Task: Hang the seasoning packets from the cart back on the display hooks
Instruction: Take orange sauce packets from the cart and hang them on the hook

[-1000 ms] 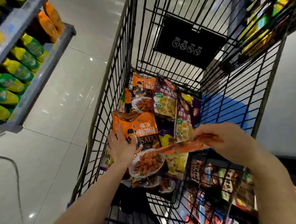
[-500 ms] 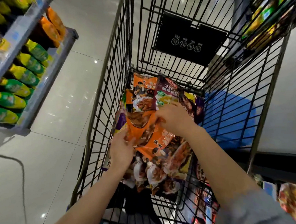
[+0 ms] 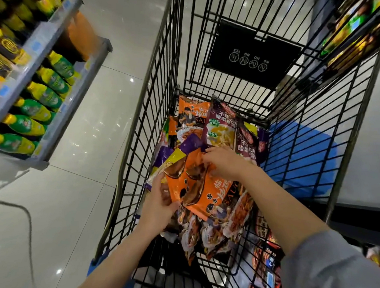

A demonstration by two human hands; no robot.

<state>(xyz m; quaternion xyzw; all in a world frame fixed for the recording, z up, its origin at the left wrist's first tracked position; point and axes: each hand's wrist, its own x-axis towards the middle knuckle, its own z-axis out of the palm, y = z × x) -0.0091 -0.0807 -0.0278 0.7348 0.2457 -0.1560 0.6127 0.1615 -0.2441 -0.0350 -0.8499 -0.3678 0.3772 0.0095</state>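
1. A person leans over a black wire shopping cart [image 3: 166, 81], both hands down inside it at the centre of the view.
2. The left hand [image 3: 159, 205] pinches the lower-left corner of an orange sauce packet [image 3: 201, 188], thumb on top.
3. The right hand [image 3: 224, 162], at 1 o'clock from the left, curls its fingers over the same packet's upper edge.
4. The step appears to be gathering a packet from the pile. The next move likely calls for lifting it clear of the cart walls and finding the hang hole at its top.
5. More seasoning packets fill the cart floor: another orange one [image 3: 191, 113] and a maroon pickled-vegetable packet [image 3: 221, 125] at 12 o'clock, and brown-printed ones [image 3: 212, 237] at 6 o'clock.
6. The loose, overlapping packets may drag up with the held one.
7. A shelf [image 3: 57, 46] of green-and-yellow bottles [image 3: 44, 94] sits at 9 o'clock. Hanging goods [image 3: 353, 29] show at 2 o'clock. No display hooks are plainly visible.
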